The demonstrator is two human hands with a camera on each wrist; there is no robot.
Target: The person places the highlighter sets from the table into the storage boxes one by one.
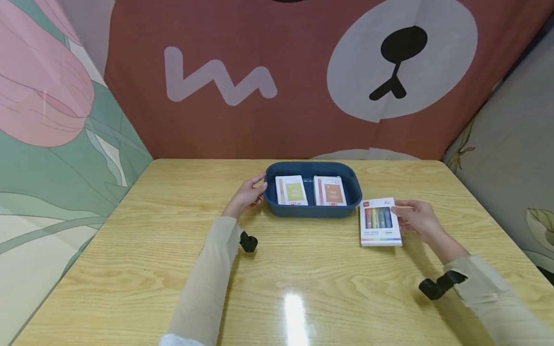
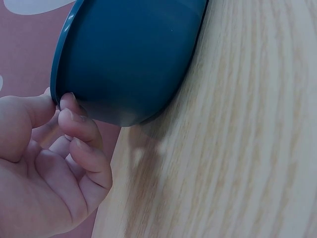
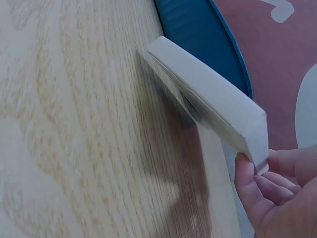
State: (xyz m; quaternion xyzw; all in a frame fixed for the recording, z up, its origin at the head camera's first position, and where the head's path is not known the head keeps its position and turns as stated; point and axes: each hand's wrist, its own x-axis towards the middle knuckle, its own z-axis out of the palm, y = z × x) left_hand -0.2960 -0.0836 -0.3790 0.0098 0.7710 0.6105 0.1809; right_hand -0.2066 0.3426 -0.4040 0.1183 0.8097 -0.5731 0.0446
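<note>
A dark blue plastic tub (image 1: 311,211) with rounded corners stands on the wooden table. In it lie two flat white boxes, one with a yellow-green panel (image 1: 295,191), the other with an orange one (image 1: 334,193). My left hand (image 1: 247,194) pinches the tub's left rim between thumb and fingers; the left wrist view shows the blue wall (image 2: 129,54) close up. My right hand (image 1: 417,218) pinches the right edge of a white box of coloured sticks (image 1: 381,235), beside the tub's right end. In the right wrist view this white box (image 3: 213,84) is tilted, partly above the table.
The wooden table (image 1: 277,269) reaches back to a red-brown cloth wall (image 1: 242,129) with a cartoon face. Patterned cloths hang at the left (image 1: 52,182) and right (image 1: 510,158). A black wrist camera (image 1: 248,241) sits on the left sleeve, another (image 1: 437,287) on the right.
</note>
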